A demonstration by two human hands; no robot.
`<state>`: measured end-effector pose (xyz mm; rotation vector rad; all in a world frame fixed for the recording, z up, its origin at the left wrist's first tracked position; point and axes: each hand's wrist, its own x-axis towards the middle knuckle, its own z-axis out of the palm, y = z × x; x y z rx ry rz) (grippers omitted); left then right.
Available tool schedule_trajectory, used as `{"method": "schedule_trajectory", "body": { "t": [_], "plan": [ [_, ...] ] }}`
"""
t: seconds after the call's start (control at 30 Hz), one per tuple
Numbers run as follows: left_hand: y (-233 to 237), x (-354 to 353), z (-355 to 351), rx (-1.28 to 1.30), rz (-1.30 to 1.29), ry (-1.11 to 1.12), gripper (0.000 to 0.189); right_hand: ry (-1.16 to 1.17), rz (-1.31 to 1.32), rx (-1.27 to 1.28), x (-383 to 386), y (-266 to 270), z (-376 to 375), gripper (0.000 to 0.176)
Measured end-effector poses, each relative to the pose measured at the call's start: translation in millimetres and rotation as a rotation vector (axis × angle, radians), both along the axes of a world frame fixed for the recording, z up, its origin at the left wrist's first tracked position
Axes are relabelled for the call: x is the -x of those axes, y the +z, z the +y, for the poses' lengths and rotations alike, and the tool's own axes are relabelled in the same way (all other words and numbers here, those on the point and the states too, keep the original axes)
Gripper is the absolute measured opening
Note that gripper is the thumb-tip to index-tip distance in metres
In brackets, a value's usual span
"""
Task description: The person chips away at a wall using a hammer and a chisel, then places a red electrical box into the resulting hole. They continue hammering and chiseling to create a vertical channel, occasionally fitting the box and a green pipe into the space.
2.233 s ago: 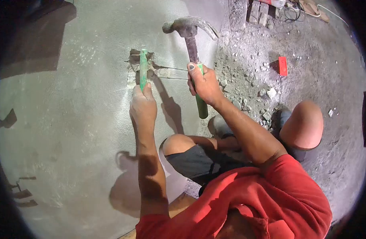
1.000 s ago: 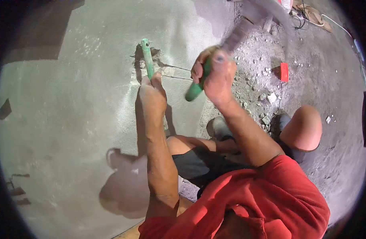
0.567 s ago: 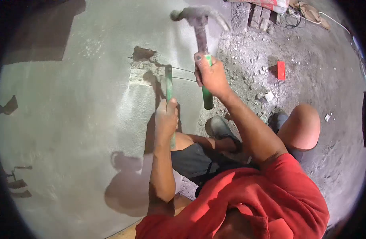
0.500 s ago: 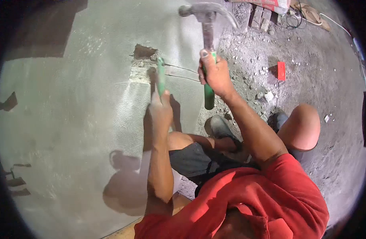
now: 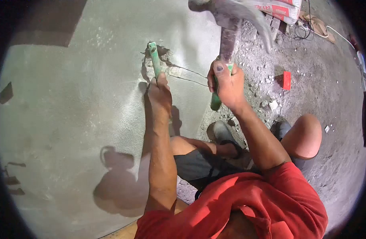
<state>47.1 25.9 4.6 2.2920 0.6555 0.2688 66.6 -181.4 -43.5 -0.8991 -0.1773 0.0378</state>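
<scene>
My left hand [image 5: 160, 95] is wrapped round a green chisel [image 5: 155, 57], whose upper end lies in front of a rough hole [image 5: 164, 51] in the grey plastered wall [image 5: 91, 79]. The chisel's working tip cannot be made out. My right hand [image 5: 229, 85] grips the green handle of a claw hammer [image 5: 230, 38], thumb along the shaft. The hammer's head is raised close to the camera, to the right of the chisel and apart from it. Two dark lines [image 5: 187, 69] run across the plaster from the hole towards my right hand.
Broken rubble [image 5: 254, 67] litters the floor along the wall's foot. A small red block [image 5: 286, 80] stands among it. Farther back are a printed sack [image 5: 284, 10], a sandal [image 5: 316, 26] and a cable [image 5: 302, 32]. My shoe [image 5: 225, 133] is near the wall.
My left hand has brought the chisel up over the hole, from just beside its lower right. The hammer has come up and nearer the camera. The view has shifted slightly.
</scene>
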Motion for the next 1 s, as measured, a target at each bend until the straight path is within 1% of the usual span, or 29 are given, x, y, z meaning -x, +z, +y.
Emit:
{"method": "schedule_trajectory", "body": {
  "t": [0.03,0.1,0.13,0.17,0.2,0.23,0.27,0.33,0.37,0.43,0.47,0.5,0.57,0.6,0.63,0.7,0.77,0.83,0.87,0.93,0.97,1.0],
  "plan": [
    [-4,1,4,0.002,0.002,0.003,0.04,0.003,0.002,0.002,1,-4,9,0.043],
    [-13,-1,12,-0.032,-0.055,-0.015,0.037,-0.18,-0.197,0.016,0,-26,41,0.043],
    [-17,-2,18,-0.081,-0.139,-0.121,0.039,-0.29,-0.204,0.555,-8,-52,58,0.044],
    [-17,-1,17,-0.173,-0.036,-0.061,0.042,-0.18,-0.246,0.575,-20,-38,55,0.046],
    [-16,0,14,-0.214,0.036,-0.023,0.047,-0.061,-0.193,0.713,-32,-29,52,0.047],
    [-16,2,12,-0.256,0.116,0.011,0.056,0.06,-0.127,0.847,-36,-22,49,0.048],
    [-6,0,5,-0.251,0.1,0.0,0.056,0.043,-0.135,0.854,-39,-14,43,0.048],
    [13,9,-8,-0.291,0.249,-0.009,0.055,-0.094,-0.219,0.634,-28,-3,37,0.04],
    [11,11,-6,-0.283,0.25,-0.001,0.055,-0.085,-0.223,0.64,-19,8,30,0.04],
    [8,12,-6,-0.369,0.134,-0.037,0.054,-0.241,-0.316,0.433,-5,26,12,0.044],
    [18,18,-16,-0.495,0.18,-0.079,0.054,-0.253,-0.224,0.353,-1,21,16,0.047],
    [18,15,-17,-0.498,0.182,-0.089,0.054,-0.262,-0.219,0.352,-3,15,9,0.047],
    [17,15,-18,-0.468,0.157,-0.089,0.054,-0.165,-0.268,0.134,-4,16,-6,0.049],
    [12,13,-15,-0.506,0.158,-0.079,0.052,-0.129,-0.219,0.103,-3,18,-7,0.048],
    [10,13,-13,-0.501,0.159,-0.08,0.052,-0.129,-0.218,0.109,-3,18,-7,0.048],
    [12,15,-15,-0.48,0.096,-0.072,0.052,-0.056,-0.079,0.104,-2,14,-4,0.048],
    [14,15,-9,-0.469,0.113,-0.092,0.054,-0.044,-0.086,0.148,-4,7,-4,0.047],
    [5,10,5,-0.356,0.105,-0.133,0.06,-0.027,-0.085,0.23,-2,5,-4,0.045],
    [5,8,2,-0.356,0.108,-0.132,0.06,-0.025,-0.083,0.229,-2,5,-3,0.045],
    [2,5,-5,-0.396,0.212,0.023,0.064,-0.09,-0.146,0.25,-1,7,-2,0.042],
    [6,6,-7,-0.396,0.213,0.022,0.064,-0.091,-0.145,0.25,1,7,1,0.042],
    [13,7,-10,-0.282,0.224,0.025,0.065,-0.177,-0.186,0.283,3,7,4,0.043]
  ]
}}
